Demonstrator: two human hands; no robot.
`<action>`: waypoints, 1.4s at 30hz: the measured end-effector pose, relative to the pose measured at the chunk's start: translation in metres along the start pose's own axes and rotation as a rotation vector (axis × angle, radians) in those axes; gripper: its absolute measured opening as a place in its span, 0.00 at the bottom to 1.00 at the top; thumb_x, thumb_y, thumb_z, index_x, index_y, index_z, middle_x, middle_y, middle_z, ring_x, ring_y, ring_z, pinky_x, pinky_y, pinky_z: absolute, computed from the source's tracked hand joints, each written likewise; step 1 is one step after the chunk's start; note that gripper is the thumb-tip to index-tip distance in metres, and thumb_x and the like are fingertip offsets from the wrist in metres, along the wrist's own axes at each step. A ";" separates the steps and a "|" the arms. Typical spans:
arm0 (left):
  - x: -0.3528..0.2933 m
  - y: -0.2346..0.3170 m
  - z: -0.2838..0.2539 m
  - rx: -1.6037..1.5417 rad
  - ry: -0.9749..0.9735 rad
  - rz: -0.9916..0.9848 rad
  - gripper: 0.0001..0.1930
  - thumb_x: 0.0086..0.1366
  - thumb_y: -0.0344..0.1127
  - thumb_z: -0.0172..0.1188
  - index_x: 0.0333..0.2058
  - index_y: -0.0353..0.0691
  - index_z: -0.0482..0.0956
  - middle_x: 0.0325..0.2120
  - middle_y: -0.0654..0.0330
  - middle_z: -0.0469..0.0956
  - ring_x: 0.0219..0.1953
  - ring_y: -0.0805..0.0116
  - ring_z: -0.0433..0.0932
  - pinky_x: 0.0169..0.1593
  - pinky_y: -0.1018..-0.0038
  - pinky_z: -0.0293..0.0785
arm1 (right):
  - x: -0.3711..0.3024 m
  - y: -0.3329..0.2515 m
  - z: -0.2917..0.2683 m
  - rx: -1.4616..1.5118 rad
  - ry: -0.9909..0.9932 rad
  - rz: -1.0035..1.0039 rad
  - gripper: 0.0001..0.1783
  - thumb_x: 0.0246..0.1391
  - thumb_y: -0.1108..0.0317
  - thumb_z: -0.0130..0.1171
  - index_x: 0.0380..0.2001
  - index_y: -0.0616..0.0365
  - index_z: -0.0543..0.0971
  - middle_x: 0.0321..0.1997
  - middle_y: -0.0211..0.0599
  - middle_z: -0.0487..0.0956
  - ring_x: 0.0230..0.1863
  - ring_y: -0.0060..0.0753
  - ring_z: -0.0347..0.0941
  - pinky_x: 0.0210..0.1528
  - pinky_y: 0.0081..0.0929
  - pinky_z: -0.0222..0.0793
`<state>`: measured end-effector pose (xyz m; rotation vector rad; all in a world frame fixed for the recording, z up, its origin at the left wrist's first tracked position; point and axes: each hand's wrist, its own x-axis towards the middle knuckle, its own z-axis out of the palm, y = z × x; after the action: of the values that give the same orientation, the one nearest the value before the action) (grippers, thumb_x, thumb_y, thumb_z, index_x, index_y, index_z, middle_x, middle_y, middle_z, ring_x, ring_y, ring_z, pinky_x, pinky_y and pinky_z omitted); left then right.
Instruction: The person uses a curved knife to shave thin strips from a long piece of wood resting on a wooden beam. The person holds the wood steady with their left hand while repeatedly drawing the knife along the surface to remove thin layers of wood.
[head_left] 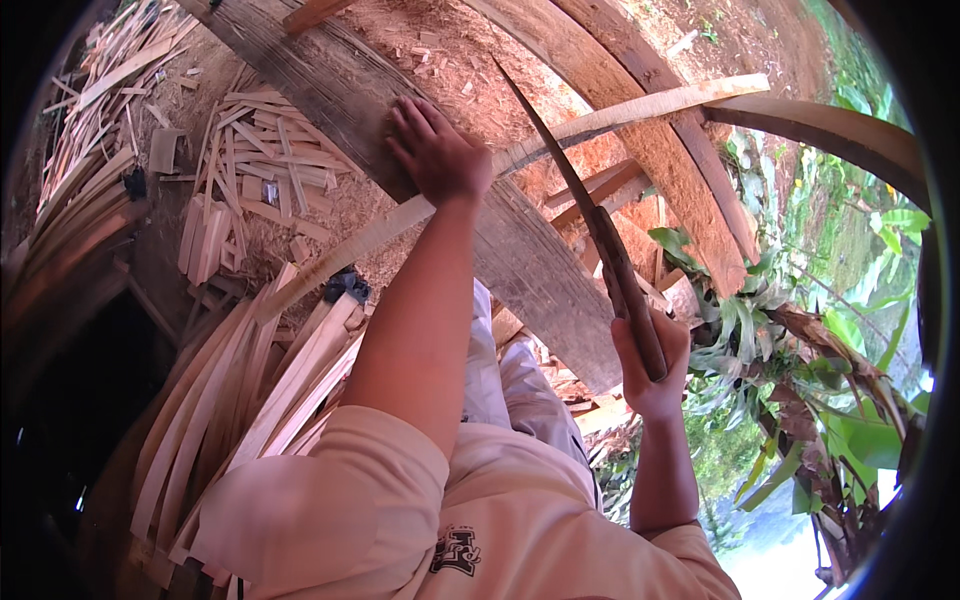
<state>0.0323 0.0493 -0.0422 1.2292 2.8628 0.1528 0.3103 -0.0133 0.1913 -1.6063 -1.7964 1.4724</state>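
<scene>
My left hand presses down on a weathered grey plank, its fingers spread and flat. Under that wrist passes a long, pale, curved wooden strip, lying across the plank; the part beneath my hand is hidden. My right hand is closed around the brown wooden handle of a long-bladed tool. Its dark, narrow blade tapers to a point up and to the left, over the strip in this view. The blade is seen nearly edge-on, so I cannot tell whether it is a saw or a machete, nor whether it touches the strip.
Bundled pale wooden strips lie at my left. Offcuts and sawdust cover the ground beyond. Large curved timbers cross the far right, another curved beam beside them. Leafy plants grow at right.
</scene>
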 end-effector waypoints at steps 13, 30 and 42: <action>0.000 0.001 0.005 -0.033 0.024 0.007 0.40 0.70 0.42 0.47 0.76 0.27 0.55 0.80 0.42 0.48 0.83 0.47 0.44 0.82 0.44 0.39 | -0.026 0.013 0.000 0.036 -0.034 0.075 0.16 0.64 0.71 0.63 0.22 0.62 0.73 0.15 0.22 0.64 0.19 0.14 0.54 0.22 0.28 0.46; 0.003 -0.003 0.003 0.078 0.025 0.043 0.39 0.72 0.45 0.47 0.76 0.27 0.55 0.80 0.41 0.47 0.83 0.45 0.44 0.82 0.46 0.41 | 0.011 -0.076 0.004 -0.075 -0.094 0.170 0.14 0.61 0.73 0.63 0.22 0.63 0.73 0.14 0.37 0.68 0.16 0.27 0.61 0.22 0.35 0.55; 0.000 0.006 -0.001 -0.005 -0.010 0.008 0.40 0.69 0.45 0.49 0.76 0.28 0.56 0.80 0.43 0.49 0.83 0.46 0.44 0.82 0.46 0.39 | 0.134 0.007 0.081 -0.028 -0.003 0.062 0.17 0.60 0.68 0.64 0.21 0.67 0.75 0.15 0.41 0.70 0.18 0.25 0.64 0.23 0.38 0.61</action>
<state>0.0365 0.0528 -0.0406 1.2369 2.8476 0.1531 0.2083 0.0640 0.1006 -1.6889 -1.7917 1.4839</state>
